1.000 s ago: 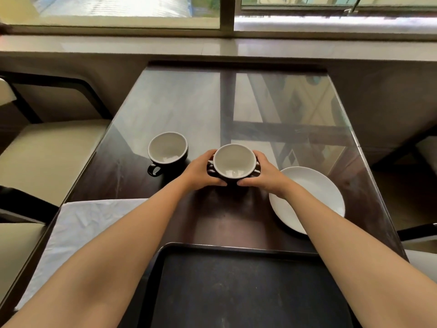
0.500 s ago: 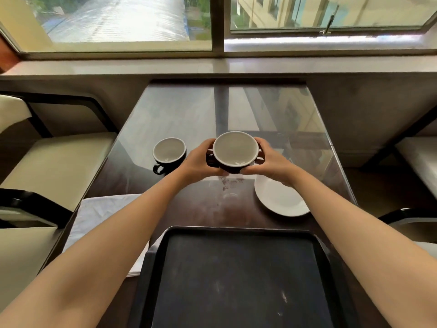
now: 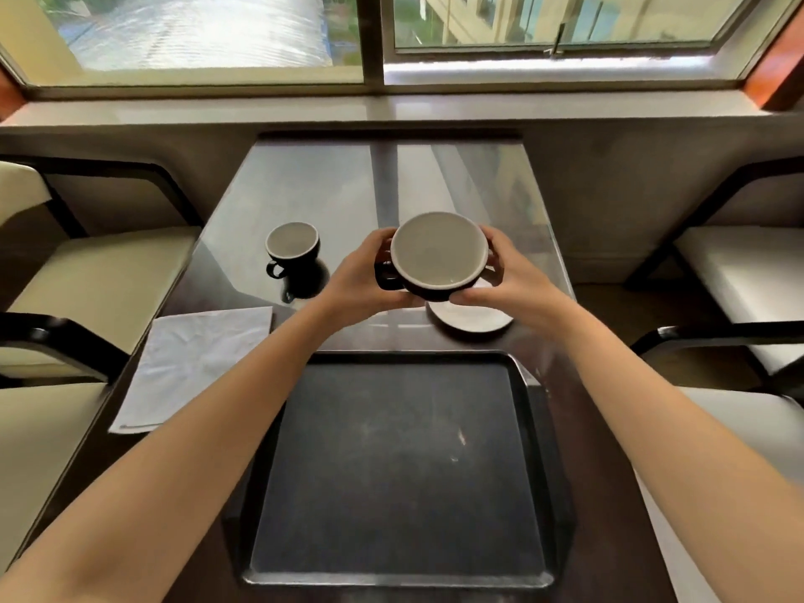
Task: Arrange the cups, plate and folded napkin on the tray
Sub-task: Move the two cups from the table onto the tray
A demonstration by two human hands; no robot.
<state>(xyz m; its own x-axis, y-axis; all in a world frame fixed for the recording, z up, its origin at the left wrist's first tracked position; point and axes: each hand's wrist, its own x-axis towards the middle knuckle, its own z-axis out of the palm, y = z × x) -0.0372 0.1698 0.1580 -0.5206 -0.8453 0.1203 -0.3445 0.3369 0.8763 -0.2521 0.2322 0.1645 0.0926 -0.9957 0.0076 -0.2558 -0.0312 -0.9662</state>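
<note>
Cup (image 3: 438, 250) first: in the head view, the only one, it has come up off the worktop (image 3: 304, 185), where it stood a second ago between the other cup and the plate, and it now rides in the air, carried nearer to the person. That reads as the first item starting its trip to the tray (image 3: 528, 411), which lies bare and closest to the body; nothing has been placed on it yet.

The left hand (image 3: 356, 278) and the right hand (image 3: 509, 276) each close a grip on the cup from opposite sides, fingers wrapped round the dark outer wall, thumbs under the near edge. The cup sits squarely between the two palms, mouth up and tipped slightly toward the camera, its handle poking out by the left thumb.

Beneath it, partly hidden, the white plate (image 3: 472, 319) rests on the worktop just beyond the tray's far rim. The second cup (image 3: 292, 245) stands to the left, well apart from the hands. The napkin (image 3: 195, 363) lies flat at the left edge, beside the tray.
</note>
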